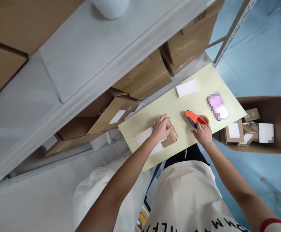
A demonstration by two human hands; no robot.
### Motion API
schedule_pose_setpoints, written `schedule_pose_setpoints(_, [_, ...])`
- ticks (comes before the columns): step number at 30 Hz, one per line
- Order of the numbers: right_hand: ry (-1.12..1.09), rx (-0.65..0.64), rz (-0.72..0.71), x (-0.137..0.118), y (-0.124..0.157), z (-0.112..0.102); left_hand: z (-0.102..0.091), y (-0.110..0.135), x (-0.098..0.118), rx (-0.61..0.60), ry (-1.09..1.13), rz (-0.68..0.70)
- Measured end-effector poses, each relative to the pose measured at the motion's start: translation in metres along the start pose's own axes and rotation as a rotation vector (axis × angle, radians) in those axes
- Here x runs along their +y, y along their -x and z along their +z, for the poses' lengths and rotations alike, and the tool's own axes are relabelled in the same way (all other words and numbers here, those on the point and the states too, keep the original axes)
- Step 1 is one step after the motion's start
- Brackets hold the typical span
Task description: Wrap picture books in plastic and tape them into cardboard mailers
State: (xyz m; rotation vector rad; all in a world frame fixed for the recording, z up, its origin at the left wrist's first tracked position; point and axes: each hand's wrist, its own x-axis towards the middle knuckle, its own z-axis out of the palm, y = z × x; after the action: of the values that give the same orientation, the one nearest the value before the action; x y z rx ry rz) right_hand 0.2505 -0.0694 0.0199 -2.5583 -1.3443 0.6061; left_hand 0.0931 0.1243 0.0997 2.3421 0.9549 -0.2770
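Observation:
My left hand (160, 129) lies over a small brown cardboard box (171, 138) on the pale yellow table (210, 83), fingers curled around its top. A white sheet (142, 138) lies under and beside that box. My right hand (203, 132) grips an orange and blue tape dispenser (194, 117) with a roll of tape, resting on the table just right of the box.
White label sheets (186, 87) and a blurred pink item (218, 107) lie farther along the table. An open carton (263, 125) of small boxes sits on the blue floor at right. Grey shelving (87, 54) with cardboard boxes (145, 75) stands at left. A white bag (94, 190) is below.

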Motion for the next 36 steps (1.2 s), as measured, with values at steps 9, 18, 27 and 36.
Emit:
schedule_pose_setpoints(9, [-0.761,-0.184,-0.048,0.035,0.015,-0.038,0.001,-0.078,0.029,-0.483,0.676,-0.098])
schedule_pose_setpoints(18, [-1.316,-0.356,0.053,0.033,0.036,-0.021,0.006,-0.082,0.040,-0.819,0.968,-0.219])
schedule_pose_setpoints(27, [-1.334,-0.167,0.167,0.015,0.064,-0.001,0.006,-0.078,0.049,-0.735,0.668,-0.295])
schedule_pose_setpoints(36, [-1.470,-0.153,0.474,-0.004,0.074,0.014,-0.001,-0.081,0.068,-0.728,-0.013,-0.078])
